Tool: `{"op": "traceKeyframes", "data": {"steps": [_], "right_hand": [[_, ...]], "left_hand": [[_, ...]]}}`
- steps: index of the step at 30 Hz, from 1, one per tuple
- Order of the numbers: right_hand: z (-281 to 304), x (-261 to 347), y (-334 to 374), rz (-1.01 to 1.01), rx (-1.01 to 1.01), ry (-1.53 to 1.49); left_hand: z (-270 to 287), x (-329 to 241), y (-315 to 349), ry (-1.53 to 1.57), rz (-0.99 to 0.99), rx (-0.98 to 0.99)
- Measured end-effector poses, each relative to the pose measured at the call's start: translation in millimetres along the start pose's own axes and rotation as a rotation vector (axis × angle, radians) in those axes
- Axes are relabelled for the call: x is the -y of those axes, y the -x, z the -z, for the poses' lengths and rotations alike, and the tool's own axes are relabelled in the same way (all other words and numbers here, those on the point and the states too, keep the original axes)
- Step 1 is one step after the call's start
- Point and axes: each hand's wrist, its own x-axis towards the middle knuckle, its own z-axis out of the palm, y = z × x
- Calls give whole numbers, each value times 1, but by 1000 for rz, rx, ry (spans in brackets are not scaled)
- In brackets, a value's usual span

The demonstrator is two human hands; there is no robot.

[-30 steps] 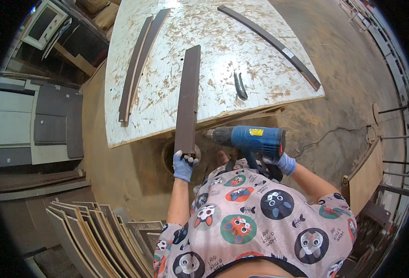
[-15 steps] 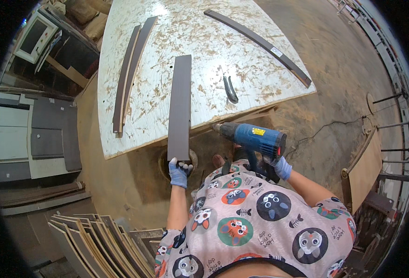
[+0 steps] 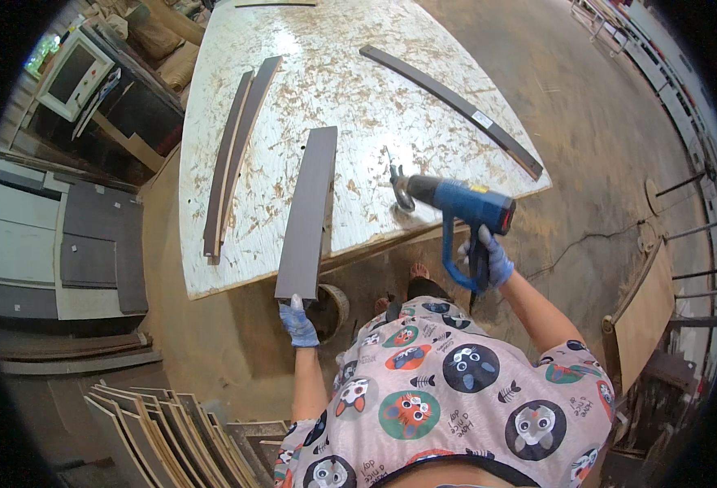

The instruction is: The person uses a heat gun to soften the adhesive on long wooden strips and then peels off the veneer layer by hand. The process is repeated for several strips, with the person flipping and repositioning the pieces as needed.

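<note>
My gloved left hand [image 3: 298,324] grips the near end of a dark grey board [image 3: 308,220], thumb on top. The board's far part rests on the white worktable [image 3: 326,89], and its near end juts past the edge. In my gloved right hand [image 3: 493,259] is a blue heat gun [image 3: 464,207], held by its handle, nozzle pointing left over the table's near edge. Just beyond the nozzle lies a dark-handled knife [image 3: 403,195], partly hidden by it.
Two narrow dark strips [image 3: 241,154] lie on the table's left, another strip [image 3: 456,106] on its right. A round bucket [image 3: 332,313] stands below the table edge. Cut panels [image 3: 171,431] lean at lower left. A cable [image 3: 570,252] runs across the floor at right, near a wooden board [image 3: 643,317].
The heat gun has risen and moved forward, its nozzle now over the table's edge by the knife. The board's near end has swung slightly left and toward me. The view has tilted up a little.
</note>
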Motion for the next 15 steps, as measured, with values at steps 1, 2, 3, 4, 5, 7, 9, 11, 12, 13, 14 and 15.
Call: {"op": "traceKeyframes", "data": {"steps": [1, 2, 3, 4, 5, 7, 9, 11, 12, 13, 14, 15], "right_hand": [[2, 12, -17, 37, -21, -24], [4, 26, -36, 73, -41, -48], [22, 33, -65, 2, -37, -123], [24, 44, -83, -66, -46, -152], [37, 52, -107, -93, -30, -208], [44, 67, -140, -157, -37, -306], [57, 78, -174, -154, -28, -259], [100, 78, -215, -168, 42, -265], [80, 78, -219, -138, -121, -88], [81, 77, -223, -106, -225, 130], [84, 78, -227, -64, -326, 348], [88, 79, -229, -83, -234, 250]], "left_hand": [[-3, -4, -4, -27, -73, -17], [-4, -7, -9, -55, -146, -35], [-2, -9, -19, -140, -126, 13], [-7, -13, -24, -110, -200, -1], [-21, -22, -34, -72, -273, -3], [-52, -63, -47, -3, -412, -7], [-70, -87, -59, 46, -469, -35], [-95, -104, -78, 150, -529, -32], [-95, -106, -87, 166, -517, -81], [-106, -110, -100, 206, -550, -134], [-118, -116, -113, 246, -584, -187], [-131, -127, -123, 221, -567, -267]]}}
